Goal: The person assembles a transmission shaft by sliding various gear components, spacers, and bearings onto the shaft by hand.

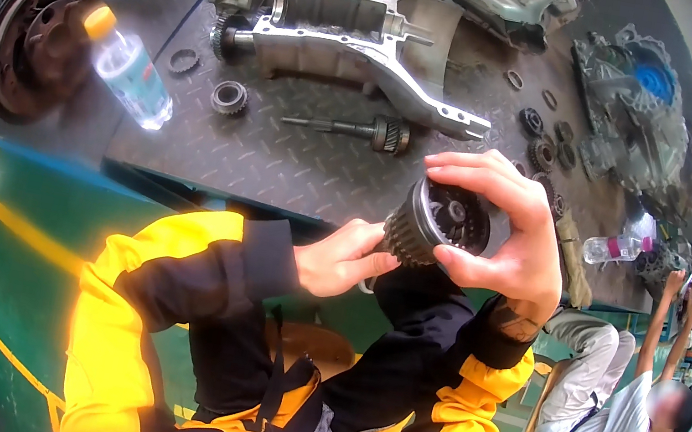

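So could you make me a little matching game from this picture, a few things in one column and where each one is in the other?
Things:
1. gear hub
2. water bottle
3. geared shaft
4. seated person

Places:
A. lying alone on the metal table, just below the silver housing
B. lower right, on a chair, arms raised
C. held between the left hand and the right hand
D. lying on the table's left side, orange cap, beside a rusty drum

Pairs: 1-C, 2-D, 3-A, 4-B
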Demonstrator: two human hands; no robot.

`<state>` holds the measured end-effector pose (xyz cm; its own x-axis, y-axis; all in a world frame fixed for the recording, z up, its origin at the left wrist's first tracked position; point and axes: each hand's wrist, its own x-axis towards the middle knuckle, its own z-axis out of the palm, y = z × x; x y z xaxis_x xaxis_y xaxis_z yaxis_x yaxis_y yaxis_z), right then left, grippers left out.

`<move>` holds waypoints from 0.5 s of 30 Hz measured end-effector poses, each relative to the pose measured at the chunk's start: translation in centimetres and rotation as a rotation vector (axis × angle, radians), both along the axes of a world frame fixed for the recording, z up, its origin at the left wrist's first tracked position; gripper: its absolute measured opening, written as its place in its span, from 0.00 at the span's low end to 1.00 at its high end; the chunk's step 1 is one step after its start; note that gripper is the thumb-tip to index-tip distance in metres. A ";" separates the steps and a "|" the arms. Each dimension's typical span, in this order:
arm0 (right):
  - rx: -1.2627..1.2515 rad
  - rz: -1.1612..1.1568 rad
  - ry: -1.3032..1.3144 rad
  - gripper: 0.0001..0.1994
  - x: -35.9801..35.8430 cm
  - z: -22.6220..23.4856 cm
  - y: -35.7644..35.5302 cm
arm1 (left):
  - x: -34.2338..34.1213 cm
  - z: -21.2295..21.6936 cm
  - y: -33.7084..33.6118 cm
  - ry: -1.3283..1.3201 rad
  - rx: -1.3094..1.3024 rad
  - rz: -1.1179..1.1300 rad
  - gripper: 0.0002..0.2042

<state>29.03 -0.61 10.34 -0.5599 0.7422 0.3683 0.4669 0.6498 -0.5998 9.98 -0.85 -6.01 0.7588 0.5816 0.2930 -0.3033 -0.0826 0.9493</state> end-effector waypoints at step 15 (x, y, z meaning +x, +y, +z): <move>-0.117 0.006 0.008 0.27 -0.1 -0.1 -0.1 | -0.4 0.5 0.1 0.075 -0.034 -0.008 0.15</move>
<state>28.89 -0.70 10.21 -0.5623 0.7768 0.2835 0.4580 0.5781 -0.6753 9.53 -0.79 -5.47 0.7826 0.5841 0.2151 -0.2315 -0.0476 0.9717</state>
